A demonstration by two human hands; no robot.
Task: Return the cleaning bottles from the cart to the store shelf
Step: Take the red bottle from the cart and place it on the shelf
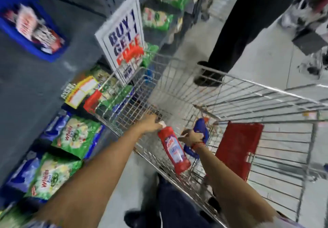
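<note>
Inside the wire cart (230,93), your left hand (150,124) clasps the red bottle (174,152) by its neck, while your right hand (191,137) is closed around the blue bottle (201,129).

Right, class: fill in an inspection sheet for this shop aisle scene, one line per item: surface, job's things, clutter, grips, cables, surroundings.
Surface: wire cart, its basket mostly bare.
Job's things: red bottle tilted over the cart's edge; blue bottle inside the cart.
Clutter: red flap in the cart.
Grips: left hand holds the red bottle by its cap end; right hand grips the blue bottle.
Cables: nothing seen.
Surroundings: green packets on the shelves to the left, offer sign, another person's leg beyond the cart.
</note>
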